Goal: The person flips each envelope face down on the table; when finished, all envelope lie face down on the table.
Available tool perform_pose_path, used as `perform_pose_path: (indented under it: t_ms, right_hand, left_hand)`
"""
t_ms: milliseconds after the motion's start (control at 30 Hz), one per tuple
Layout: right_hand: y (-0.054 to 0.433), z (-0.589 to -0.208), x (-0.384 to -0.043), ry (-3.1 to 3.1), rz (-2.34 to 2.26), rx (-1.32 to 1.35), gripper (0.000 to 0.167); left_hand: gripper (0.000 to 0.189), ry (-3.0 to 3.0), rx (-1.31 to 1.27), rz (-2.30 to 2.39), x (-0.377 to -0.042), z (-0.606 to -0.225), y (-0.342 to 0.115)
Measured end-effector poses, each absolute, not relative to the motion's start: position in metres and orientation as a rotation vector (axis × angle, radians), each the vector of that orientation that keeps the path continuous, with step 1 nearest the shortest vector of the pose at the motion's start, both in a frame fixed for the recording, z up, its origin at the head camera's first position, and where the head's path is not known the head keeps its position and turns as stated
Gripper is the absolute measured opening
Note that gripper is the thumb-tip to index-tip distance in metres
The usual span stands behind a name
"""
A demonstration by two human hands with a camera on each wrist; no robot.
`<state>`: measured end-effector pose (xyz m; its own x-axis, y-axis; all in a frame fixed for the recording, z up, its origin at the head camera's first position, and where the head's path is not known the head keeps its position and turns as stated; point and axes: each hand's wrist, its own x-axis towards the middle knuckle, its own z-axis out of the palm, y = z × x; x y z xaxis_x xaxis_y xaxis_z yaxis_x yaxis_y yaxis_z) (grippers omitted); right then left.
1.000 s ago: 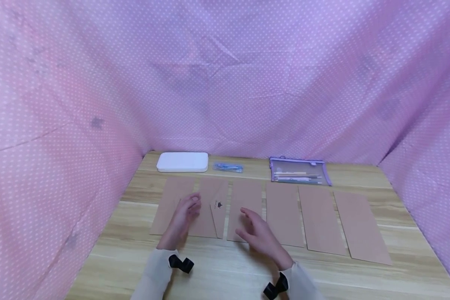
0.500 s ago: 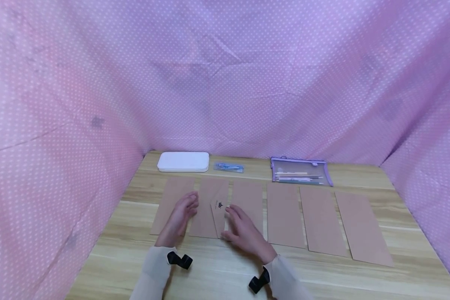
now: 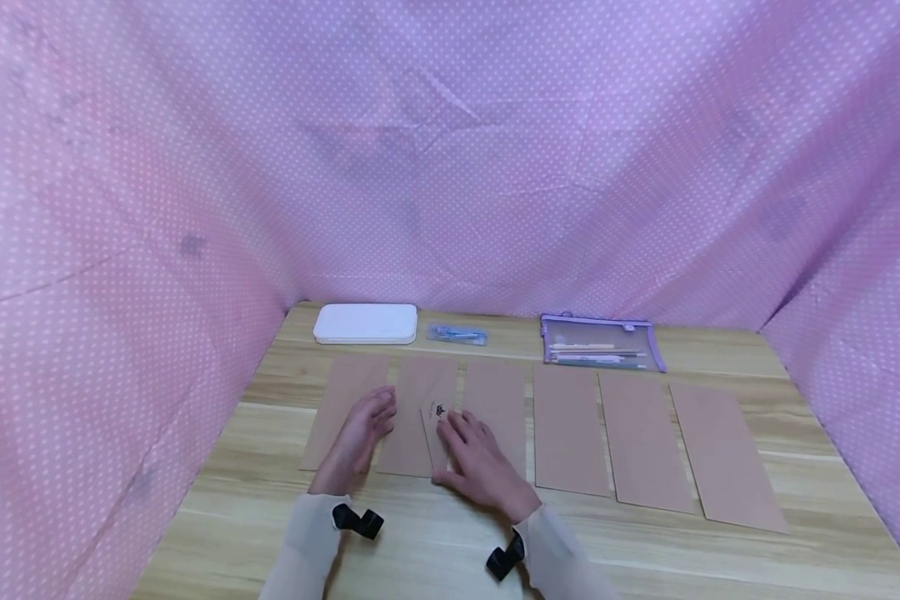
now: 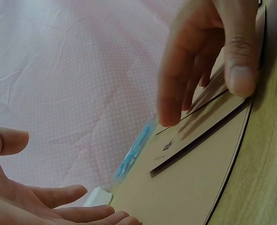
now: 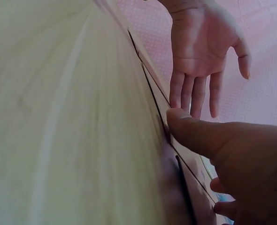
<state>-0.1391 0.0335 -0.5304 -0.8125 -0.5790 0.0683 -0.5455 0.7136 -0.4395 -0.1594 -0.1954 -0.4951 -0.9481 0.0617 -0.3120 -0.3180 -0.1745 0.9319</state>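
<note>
Brown paper envelopes lie side by side across the wooden table. On the second envelope (image 3: 407, 437) from the left, a slanted flap (image 3: 432, 446) with a small black crown print stands slightly raised along its free edge, as the left wrist view shows. My right hand (image 3: 483, 467) reaches over the flap's right part. Its fingertips touch near the print and its thumb lies at the lower edge, spread apart from the fingers. My left hand (image 3: 360, 427), holding nothing, hovers with loose fingers over the first envelope (image 3: 330, 417), close to the second.
Along the back stand a white flat case (image 3: 366, 323), a small clear packet with blue items (image 3: 457, 334) and a purple-edged mesh zip pouch (image 3: 602, 332) holding pencils. More brown envelopes (image 3: 570, 429) extend to the right. A pink dotted cloth (image 3: 450, 192) encloses the table.
My right hand has moved left from over the third envelope onto the flap of the second and lowered its fingertips to it. My left hand has shifted only slightly left.
</note>
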Motion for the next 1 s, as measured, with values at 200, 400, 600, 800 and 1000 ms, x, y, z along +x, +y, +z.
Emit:
perform_pose_path:
  t_ms: [200, 400, 600, 800, 1000]
  right_hand:
    - [0.032, -0.531, -0.138, 2.864, -0.565, -0.964, 0.070]
    - [0.032, -0.530, -0.137, 2.857, -0.554, -0.949, 0.068]
    - [0.032, -0.531, -0.137, 2.857, -0.562, -0.951, 0.068]
    - [0.033, -0.530, -0.137, 2.857, -0.554, -0.959, 0.068]
    - [0.033, -0.531, -0.137, 2.871, -0.539, -0.951, 0.068]
  left_hand:
    - [0.061, 1.828, -0.286, 2.203, -0.158, -0.495, -0.195]
    - [0.061, 1.822, -0.249, 2.202, -0.157, -0.496, -0.193]
    - [0.050, 1.875, -0.302, 2.219, -0.158, -0.496, -0.199]
    - [0.038, 1.900, -0.369, 2.239, -0.158, -0.495, -0.204]
    - [0.043, 1.847, -0.378, 2.273, -0.160, -0.497, -0.205]
